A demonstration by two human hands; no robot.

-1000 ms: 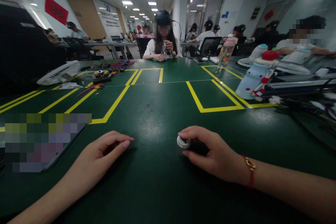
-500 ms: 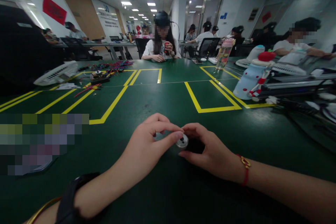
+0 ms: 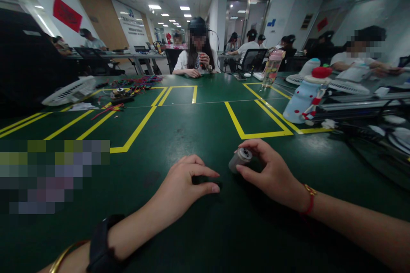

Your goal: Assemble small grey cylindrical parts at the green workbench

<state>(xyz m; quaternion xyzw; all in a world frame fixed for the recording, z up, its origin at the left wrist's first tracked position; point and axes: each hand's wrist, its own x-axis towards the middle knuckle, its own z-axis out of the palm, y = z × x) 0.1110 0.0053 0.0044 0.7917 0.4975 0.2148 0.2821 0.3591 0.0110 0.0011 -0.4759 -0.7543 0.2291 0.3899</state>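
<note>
My right hand (image 3: 272, 175) holds a small grey cylinder (image 3: 238, 160) with a white end cap, tilted and lifted just off the green table (image 3: 192, 128). The thumb and fingers pinch it from the right. My left hand (image 3: 184, 183) rests on the table a little to the left of the cylinder and does not touch it. Its index finger and thumb are curled close together around a dark gap. Whether a small dark piece sits between them is unclear. A black watch band and a gold bangle are on my left wrist, a red cord bracelet on the right.
Yellow tape lines (image 3: 237, 121) mark boxes on the table. A white fan (image 3: 68, 91) and coloured wires (image 3: 137, 81) lie far left. A blue bottle with a red cap (image 3: 303, 96) and metal rails (image 3: 358, 104) stand at right. Other people sit around the far edge.
My left hand came in to touch the cylinder's cap, then drew back left and down. My right hand lifted and tilted the cylinder, moving it slightly right.
</note>
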